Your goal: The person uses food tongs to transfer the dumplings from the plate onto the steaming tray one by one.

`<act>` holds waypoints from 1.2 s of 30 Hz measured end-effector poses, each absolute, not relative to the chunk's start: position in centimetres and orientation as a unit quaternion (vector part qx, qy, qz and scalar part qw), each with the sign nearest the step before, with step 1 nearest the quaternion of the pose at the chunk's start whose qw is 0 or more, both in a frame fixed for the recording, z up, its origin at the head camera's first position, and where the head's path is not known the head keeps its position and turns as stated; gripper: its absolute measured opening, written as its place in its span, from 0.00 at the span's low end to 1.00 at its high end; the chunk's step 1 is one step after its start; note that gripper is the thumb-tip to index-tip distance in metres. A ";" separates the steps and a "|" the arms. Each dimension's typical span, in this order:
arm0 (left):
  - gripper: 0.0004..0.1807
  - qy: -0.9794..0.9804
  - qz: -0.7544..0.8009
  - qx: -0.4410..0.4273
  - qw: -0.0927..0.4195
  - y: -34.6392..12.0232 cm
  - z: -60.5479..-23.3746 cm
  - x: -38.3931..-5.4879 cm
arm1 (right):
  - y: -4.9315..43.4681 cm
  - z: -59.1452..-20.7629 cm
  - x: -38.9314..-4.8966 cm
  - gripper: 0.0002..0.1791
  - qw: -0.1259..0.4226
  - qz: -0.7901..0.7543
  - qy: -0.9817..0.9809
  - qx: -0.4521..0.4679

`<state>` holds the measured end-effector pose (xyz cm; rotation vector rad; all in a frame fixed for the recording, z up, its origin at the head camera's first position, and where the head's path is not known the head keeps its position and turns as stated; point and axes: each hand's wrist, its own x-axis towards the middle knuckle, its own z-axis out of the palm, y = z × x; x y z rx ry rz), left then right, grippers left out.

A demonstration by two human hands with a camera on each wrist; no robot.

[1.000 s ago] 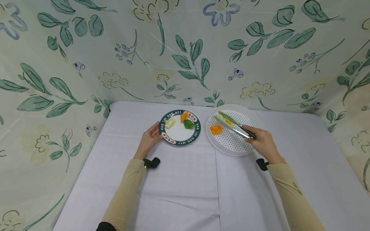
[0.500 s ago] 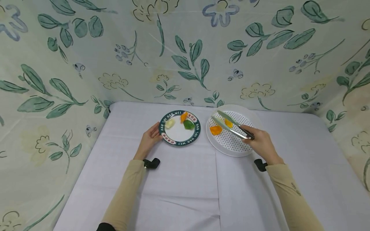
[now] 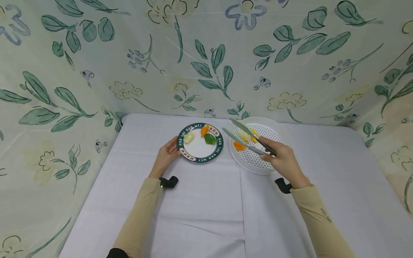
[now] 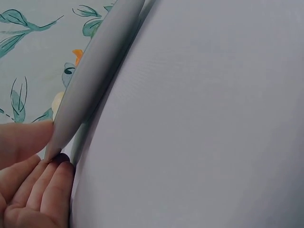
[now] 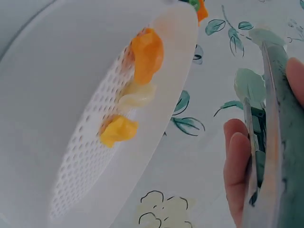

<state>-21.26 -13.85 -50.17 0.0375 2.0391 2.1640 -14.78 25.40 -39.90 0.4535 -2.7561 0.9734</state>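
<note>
My left hand [image 3: 166, 156] holds the left edge of a round plate [image 3: 200, 151] with a dark green patterned rim, thumb on top and fingers beneath. On it lie a pale piece [image 3: 189, 137], an orange piece [image 3: 204, 130] and a green piece [image 3: 210, 139], like cut vegetables. In my right hand [image 3: 284, 159] are metal tongs [image 3: 240, 125] with pale green tips, spread apart over the left part of a white perforated basket [image 3: 261, 165]. Inside that basket sit an orange piece [image 5: 147, 54], a pale piece [image 5: 137, 94] and a yellow piece [image 5: 118, 130]. Nothing is between the tong tips.
Plate and basket stand side by side near the back of a table with a white cloth [image 3: 206, 204]. A hanging floral curtain [image 3: 180, 86] closes off the back and sides. Black wrist cameras [image 3: 169, 182] sit on both forearms.
My right hand and the tongs have shifted left, and the tong arms stand wider apart. The pale piece in the basket now shows between them. My left hand and the plate stay put.
</note>
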 end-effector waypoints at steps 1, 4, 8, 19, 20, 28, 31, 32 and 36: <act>0.38 0.683 0.725 0.012 0.085 -13.8 -50.1 -21.2 | 25.1 -39.9 -14.8 0.35 0.092 0.328 -0.927 0.159; 0.38 0.680 0.728 0.006 0.089 -13.8 -49.9 -21.2 | 23.9 -39.8 -14.6 0.36 0.088 0.333 -0.923 0.168; 0.37 0.673 0.733 -0.001 0.100 -13.7 -48.9 -20.8 | 22.1 -40.0 -14.3 0.36 0.078 0.345 -0.920 0.168; 0.37 0.674 0.732 -0.013 0.097 -13.7 -49.1 -20.8 | 17.7 -41.9 -14.7 0.34 0.021 0.376 -0.909 0.179; 0.37 0.676 0.731 -0.013 0.094 -13.7 -49.4 -21.0 | 17.3 -42.1 -14.8 0.33 0.016 0.378 -0.908 0.179; 0.36 0.682 0.726 -0.003 0.082 -13.8 -50.2 -21.2 | 15.3 -43.2 -15.6 0.34 0.003 0.381 -0.905 0.188; 0.36 0.682 0.727 -0.006 0.084 -13.8 -50.2 -21.2 | 14.7 -43.4 -15.9 0.35 0.000 0.378 -0.907 0.187; 0.36 0.679 0.729 -0.006 0.087 -13.8 -50.1 -21.2 | 14.5 -43.4 -16.0 0.35 -0.002 0.377 -0.908 0.185; 0.36 0.670 0.736 -0.007 0.098 -13.9 -49.2 -20.9 | 14.0 -43.6 -16.5 0.35 -0.016 0.366 -0.914 0.175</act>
